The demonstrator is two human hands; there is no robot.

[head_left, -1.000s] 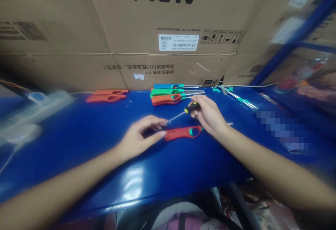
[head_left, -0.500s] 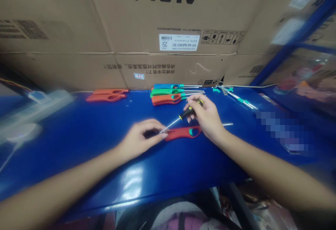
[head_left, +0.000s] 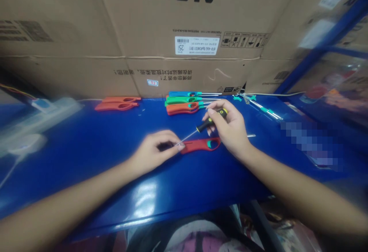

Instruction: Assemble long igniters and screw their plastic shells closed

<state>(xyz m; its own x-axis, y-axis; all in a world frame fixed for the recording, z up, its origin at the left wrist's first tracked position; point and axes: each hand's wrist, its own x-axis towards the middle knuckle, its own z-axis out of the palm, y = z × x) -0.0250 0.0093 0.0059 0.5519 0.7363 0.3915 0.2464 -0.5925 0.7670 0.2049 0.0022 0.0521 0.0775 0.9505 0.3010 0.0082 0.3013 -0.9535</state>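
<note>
A red long-nosed lighter [head_left: 196,145] with a green trigger lies flat on the blue tabletop [head_left: 184,185]. My left hand [head_left: 156,148] is closed on its butt end, thumb on the near side and fingers on the far side. In my right hand [head_left: 228,127] is a black-and-yellow screwdriver [head_left: 207,123], held slanting down to the left. Its tip reaches the lighter's butt end between my left thumb and fingers; what exactly it touches there is too small to tell. My right hand hides part of the lighter's metal tube.
Behind lie several assembled lighters [head_left: 181,109] in orange, green and blue. Orange handle shells [head_left: 116,104] are to their left. Metal tubes with green parts [head_left: 263,109] lie at the back right, before a cardboard box [head_left: 155,33]. A white power strip [head_left: 61,116] stands at the left.
My right hand has brought the screwdriver down and left, its tip now between my left fingertips at the lighter's end. Its grip on the handle has shifted. My left hand has barely moved.
</note>
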